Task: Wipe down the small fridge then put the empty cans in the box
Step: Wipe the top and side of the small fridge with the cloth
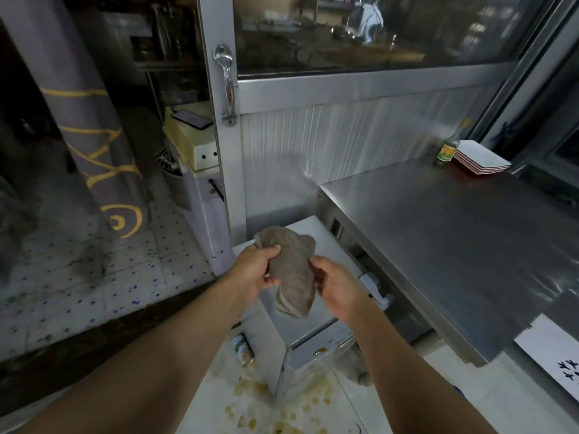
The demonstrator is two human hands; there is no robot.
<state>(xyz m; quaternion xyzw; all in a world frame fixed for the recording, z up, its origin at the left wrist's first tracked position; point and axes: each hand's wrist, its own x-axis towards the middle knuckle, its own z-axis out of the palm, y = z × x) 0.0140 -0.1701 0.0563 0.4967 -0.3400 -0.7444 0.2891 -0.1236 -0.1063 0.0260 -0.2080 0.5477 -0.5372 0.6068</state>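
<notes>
Both the left hand (255, 270) and right hand (336, 285) pinched the crumpled grey-brown terry cloth (293, 270), hanging lengthwise directly above the small white fridge's flat top (338, 245), each hand equally near.

The steel desk (454, 245) stretches right of the right hand (336, 285); at its far corner stand a green-labelled bottle (447, 150) and, just beside it, a stack of white square plates (481, 158). On the white floor (344, 408) below the left hand (253, 270) lies a can (242, 348) on its side, near yellowish spill patches (250, 389).
</notes>
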